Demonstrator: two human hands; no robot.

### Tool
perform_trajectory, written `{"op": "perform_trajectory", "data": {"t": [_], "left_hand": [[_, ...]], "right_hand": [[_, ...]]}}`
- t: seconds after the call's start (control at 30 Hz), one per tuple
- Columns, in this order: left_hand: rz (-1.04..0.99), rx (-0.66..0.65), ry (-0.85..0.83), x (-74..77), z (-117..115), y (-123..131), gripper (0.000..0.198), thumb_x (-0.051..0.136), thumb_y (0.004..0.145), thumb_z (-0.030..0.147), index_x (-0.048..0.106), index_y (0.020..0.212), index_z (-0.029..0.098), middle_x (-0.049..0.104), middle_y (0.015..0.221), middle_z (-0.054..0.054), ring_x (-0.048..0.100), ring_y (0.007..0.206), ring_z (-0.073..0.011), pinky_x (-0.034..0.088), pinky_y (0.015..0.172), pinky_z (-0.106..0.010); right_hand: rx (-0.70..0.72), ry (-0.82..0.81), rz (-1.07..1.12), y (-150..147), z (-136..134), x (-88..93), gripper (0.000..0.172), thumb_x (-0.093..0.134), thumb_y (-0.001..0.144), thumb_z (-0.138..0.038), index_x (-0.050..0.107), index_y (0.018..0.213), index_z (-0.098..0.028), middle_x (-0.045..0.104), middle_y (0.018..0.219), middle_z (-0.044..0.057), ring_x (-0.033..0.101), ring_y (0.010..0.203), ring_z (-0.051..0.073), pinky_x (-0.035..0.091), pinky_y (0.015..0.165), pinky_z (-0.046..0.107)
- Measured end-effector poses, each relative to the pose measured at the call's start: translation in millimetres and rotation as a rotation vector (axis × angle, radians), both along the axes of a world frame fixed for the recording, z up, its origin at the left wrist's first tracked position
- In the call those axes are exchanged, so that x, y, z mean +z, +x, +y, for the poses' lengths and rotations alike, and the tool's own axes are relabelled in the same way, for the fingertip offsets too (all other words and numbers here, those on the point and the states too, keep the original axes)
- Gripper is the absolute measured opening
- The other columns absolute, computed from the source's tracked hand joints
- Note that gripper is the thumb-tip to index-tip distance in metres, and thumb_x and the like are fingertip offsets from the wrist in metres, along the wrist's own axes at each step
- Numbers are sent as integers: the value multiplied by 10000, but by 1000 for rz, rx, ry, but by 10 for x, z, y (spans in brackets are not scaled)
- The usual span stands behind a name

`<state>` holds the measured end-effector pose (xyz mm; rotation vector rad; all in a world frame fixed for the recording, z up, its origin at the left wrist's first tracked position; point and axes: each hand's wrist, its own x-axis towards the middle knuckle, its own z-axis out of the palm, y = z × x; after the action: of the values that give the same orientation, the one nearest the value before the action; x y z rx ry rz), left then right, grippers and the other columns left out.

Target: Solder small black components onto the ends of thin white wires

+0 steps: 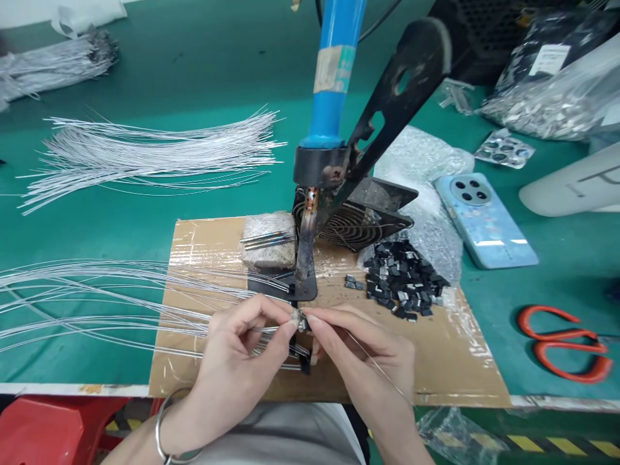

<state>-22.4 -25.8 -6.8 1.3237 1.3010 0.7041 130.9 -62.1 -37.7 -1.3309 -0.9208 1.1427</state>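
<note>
My left hand (247, 361) is closed, thumb and forefinger pinching a tiny greyish metal part (296, 316). Right beside it, fingertips almost touching, my right hand (371, 355) pinches a thin silvery wire (375, 365) whose tail runs back across the palm. A small dark piece (303, 323) sits between the two hands; its kind is too small to tell. Just above them a soldering iron (334, 97) with a blue handle hangs tip down in a black metal stand (397, 97). White wires (188, 310) stretch leftward from beneath my left hand, some ending in black connectors (305, 363).
Cardboard (455, 361) covers the work spot. A pile of black connectors (402, 278) lies right, near a small fan (349, 226), a phone (487, 219) and orange-handled scissors (566, 349). A wire bundle (155, 152) lies left; a pad (268, 252) holds thin rods.
</note>
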Motion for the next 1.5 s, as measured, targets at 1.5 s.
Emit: {"op": "perform_trajectory", "data": {"t": [1.5], "left_hand": [[28, 76, -41, -62, 136, 95, 117, 652, 826, 198, 659, 716, 159, 725, 826, -76, 691, 744, -184, 534, 630, -273]], "right_hand": [[79, 601, -797, -22, -80, -89, 361, 677, 757, 47, 614, 1028, -183, 791, 1007, 104, 716, 983, 226, 612, 837, 396]]}}
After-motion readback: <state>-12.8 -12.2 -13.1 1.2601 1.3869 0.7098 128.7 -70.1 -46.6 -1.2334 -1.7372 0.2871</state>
